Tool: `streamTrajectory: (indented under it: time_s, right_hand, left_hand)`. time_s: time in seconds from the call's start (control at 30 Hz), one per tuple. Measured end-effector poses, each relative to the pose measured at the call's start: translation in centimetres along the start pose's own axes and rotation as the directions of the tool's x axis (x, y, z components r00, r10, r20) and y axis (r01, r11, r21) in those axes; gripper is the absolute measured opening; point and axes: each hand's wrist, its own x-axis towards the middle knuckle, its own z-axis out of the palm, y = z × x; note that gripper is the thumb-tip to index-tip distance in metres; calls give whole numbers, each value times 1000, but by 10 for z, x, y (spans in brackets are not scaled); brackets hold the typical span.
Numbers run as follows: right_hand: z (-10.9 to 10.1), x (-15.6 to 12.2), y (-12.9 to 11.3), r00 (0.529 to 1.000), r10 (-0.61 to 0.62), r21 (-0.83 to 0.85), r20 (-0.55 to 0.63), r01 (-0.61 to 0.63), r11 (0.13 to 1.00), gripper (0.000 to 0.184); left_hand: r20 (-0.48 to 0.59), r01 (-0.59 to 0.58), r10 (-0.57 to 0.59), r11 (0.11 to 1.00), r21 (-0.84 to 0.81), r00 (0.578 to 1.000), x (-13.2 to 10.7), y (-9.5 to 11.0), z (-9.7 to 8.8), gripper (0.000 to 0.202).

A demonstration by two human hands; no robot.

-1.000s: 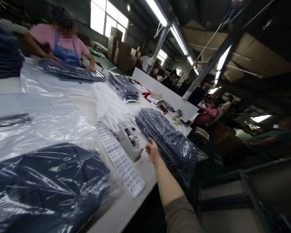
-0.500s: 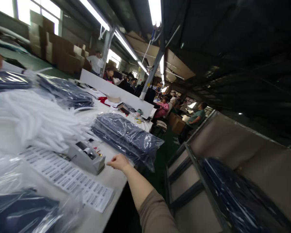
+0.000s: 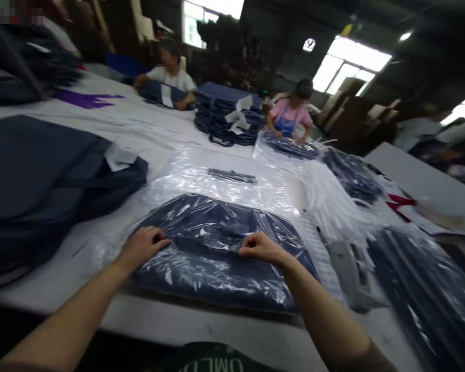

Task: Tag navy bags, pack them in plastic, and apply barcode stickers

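Observation:
A dark navy folded fabric item sits inside a clear plastic bag [image 3: 217, 274] on the table in front of me. My left hand [image 3: 144, 248] lies at the left part of this package, fingers curled in and thumb pointing right, closed on the plastic film. My right hand [image 3: 261, 246] is over the middle right of the package, thumb and fingertips pinched together. Whatever is between those fingertips is too small and blurred to make out. To the right of my right forearm stands a grey tape dispenser [image 3: 351, 274], beside sheets of printed labels [image 3: 321, 253].
Dark fabric goods [image 3: 42, 181] are piled at left. Another wrapped package [image 3: 418, 289] lies at right, near white strips [image 3: 329, 199]. Flat clear plastic [image 3: 225, 160] covers the table beyond. Two people work across it, beside a navy stack [image 3: 228, 113].
My view has swung left, from the aisle to the table. My right hand has moved from beside the tape dispenser to the wrapped package. My left hand has come into view on it.

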Motion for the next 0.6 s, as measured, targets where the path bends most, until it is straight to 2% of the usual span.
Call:
streamTrajectory:
  time_s: [0.07,0.2,0.3,0.4,0.47,0.53,0.6]
  right_hand:
    - [27,42,-23,983,-43,-61,178,55,997,32]
    - [75,103,-64,914,-48,-243,404,157,957,27]
    - [108,137,-80,875,2,-487,485,268,831,23]
    - [138,160,-81,881,54,-681,470,323,657,25]
    - [148,170,-76,913,86,-754,398,273,597,34]
    - [144,175,-69,950,108,-814,292,188,550,44]
    - [127,176,-63,977,113,-847,178,94,524,53]
  left_hand:
    - [9,44,-44,999,23,999,-14,-10,-8,28]
    - [4,54,-54,998,17,999,-11,-2,-2,25]
    - [4,36,-37,999,8,999,-12,-1,-1,23]
    - [5,16,-16,1000,-4,1000,-17,-5,-3,22]
    - [6,1,-1,1000,-12,1000,-20,-8,-3,23]
    - [4,-10,10,1000,-19,1000,-21,-10,-1,25]
    - [-1,-14,14,1000,-26,1000,-22,-12,2,26]
